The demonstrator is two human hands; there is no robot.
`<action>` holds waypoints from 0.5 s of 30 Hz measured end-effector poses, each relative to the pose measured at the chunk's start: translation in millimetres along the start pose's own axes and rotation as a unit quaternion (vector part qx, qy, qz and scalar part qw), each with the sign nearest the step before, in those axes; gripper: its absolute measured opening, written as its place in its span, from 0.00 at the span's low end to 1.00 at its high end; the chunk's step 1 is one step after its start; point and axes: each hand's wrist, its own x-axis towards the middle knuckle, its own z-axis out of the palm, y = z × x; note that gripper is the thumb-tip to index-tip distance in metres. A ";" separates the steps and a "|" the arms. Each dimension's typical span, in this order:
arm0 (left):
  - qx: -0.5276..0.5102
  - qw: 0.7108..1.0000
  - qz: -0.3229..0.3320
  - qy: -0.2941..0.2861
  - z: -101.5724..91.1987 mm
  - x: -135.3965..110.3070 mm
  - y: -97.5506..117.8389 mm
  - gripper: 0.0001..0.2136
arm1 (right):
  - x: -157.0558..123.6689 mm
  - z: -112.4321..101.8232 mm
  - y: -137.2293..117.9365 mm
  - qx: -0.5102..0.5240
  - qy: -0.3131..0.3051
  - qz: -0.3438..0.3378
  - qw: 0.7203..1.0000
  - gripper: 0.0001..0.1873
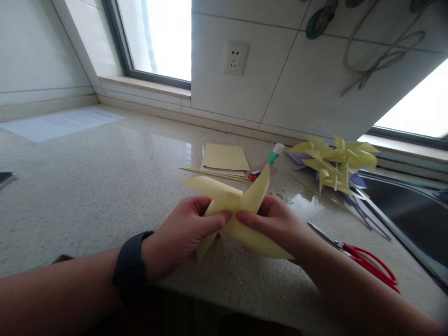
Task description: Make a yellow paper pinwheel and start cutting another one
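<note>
A pale yellow paper pinwheel [254, 235] is held between both hands, just above the counter near its front edge. Its blades stick out to the upper left, upper right, lower left and lower right. My left hand [189, 228] is closed on its left side, with the thumb pressed near the centre. On the right side my right hand [276, 219] grips it as well, its thumb beside the centre and almost meeting the other. Most of the fingers are hidden behind the paper.
Beyond the hands lie square yellow paper sheets [227, 157], thin wooden sticks [213, 174] and a glue stick [275, 154]. Several finished yellow pinwheels [336, 161] sit at right by the sink [413, 205]. Red-handled scissors [364, 261] rest near my right forearm. A printed sheet [63, 123] lies far left.
</note>
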 end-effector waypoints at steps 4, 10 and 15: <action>0.007 1.000 0.000 -0.001 0.8 -1.1 2.3 0.16 | 0.9 -0.2 1.4 0.006 -0.006 -0.007 1.000 0.17; -0.015 1.000 -0.006 -0.014 1.6 -0.7 3.4 0.18 | 0.8 -0.6 1.2 0.022 -0.020 -0.016 0.999 0.15; -0.011 1.000 -0.003 -0.012 -0.4 -0.1 0.2 0.16 | 0.2 -2.2 0.7 0.008 -0.028 -0.021 0.999 0.15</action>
